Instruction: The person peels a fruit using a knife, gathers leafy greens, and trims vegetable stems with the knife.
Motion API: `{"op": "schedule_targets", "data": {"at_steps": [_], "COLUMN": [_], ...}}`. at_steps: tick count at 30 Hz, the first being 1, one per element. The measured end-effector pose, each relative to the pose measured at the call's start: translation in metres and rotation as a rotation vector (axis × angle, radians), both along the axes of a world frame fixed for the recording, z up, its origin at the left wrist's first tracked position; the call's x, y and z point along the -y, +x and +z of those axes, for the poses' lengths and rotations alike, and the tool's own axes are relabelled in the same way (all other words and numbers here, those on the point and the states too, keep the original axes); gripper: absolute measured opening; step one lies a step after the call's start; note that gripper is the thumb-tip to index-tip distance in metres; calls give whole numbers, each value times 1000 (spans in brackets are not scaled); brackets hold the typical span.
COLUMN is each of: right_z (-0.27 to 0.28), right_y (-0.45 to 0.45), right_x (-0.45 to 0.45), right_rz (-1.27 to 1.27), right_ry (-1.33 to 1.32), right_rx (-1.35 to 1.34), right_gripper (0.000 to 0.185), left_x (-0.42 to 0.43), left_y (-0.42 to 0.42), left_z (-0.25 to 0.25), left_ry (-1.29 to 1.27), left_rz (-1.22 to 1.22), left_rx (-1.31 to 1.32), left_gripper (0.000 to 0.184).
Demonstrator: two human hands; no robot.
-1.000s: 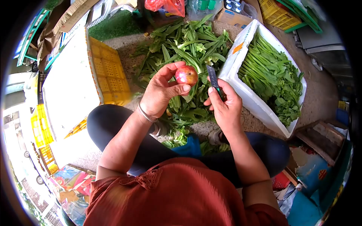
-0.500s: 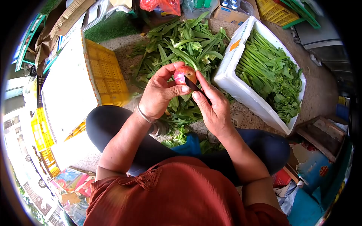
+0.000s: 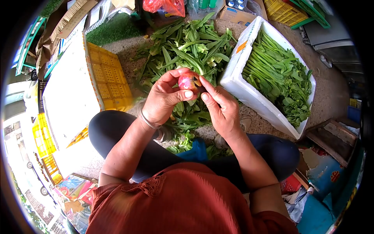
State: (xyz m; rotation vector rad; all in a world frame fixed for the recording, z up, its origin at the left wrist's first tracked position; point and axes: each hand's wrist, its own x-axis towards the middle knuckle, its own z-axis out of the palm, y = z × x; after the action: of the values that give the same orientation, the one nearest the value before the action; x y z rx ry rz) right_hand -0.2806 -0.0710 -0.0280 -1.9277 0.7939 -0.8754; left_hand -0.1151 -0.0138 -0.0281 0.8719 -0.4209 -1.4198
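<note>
A red and yellow round fruit [image 3: 187, 81] is pinched between the thumb and fingers of my left hand [image 3: 161, 95], which has a bangle at the wrist. My right hand [image 3: 221, 109] grips a dark knife [image 3: 201, 89], its blade against the fruit's right side. Most of the knife is hidden by my fingers. Both hands are nearly touching, above a heap of long green leaves [image 3: 191, 46] on the ground.
A white foam box [image 3: 237, 76] of leafy green stems stands at the right. Yellow crates [image 3: 109, 76] are at the left. A blue object [image 3: 198, 150] lies between my legs. Behind the heap are a red bag [image 3: 165, 6] and a cardboard box [image 3: 237, 15] with bottles.
My right hand has moved left and brought the knife from beside the fruit onto it. Since the middle frame, the blade has turned and shows less. My left hand keeps its hold.
</note>
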Motion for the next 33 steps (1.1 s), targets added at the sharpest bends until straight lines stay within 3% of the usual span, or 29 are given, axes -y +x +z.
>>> {"op": "schedule_targets", "data": {"at_steps": [3,6,14,17,20,29,33], "right_z": [3,3,0,-3,15,1,6], "right_y": [1,5,-6,-6,2,-5,-5], "right_x": [1,2,6,6,0,6,6], "right_rz": [24,-2,93,122,78,204,159], "right_ry": [84,72,164,241,260,322,306], "right_rx": [-29,150,-33,83,170,201,93], "right_gripper": [35,34,34,32,30,30,31], "left_x": [1,0,-4,-4,-3,-4,1], "left_y": [2,3,7,8,10,15,2], "left_z": [3,4,4,4,3,-8,7], "left_ry": [11,15,15,48,14,17,87], "left_rz": [-44,-82,-182,-206,-290,-334,-135], "left_rx": [-41,-65,-67,-36,-146,-336,-219], "left_gripper": [47,46,46,48,50,47,43]}}
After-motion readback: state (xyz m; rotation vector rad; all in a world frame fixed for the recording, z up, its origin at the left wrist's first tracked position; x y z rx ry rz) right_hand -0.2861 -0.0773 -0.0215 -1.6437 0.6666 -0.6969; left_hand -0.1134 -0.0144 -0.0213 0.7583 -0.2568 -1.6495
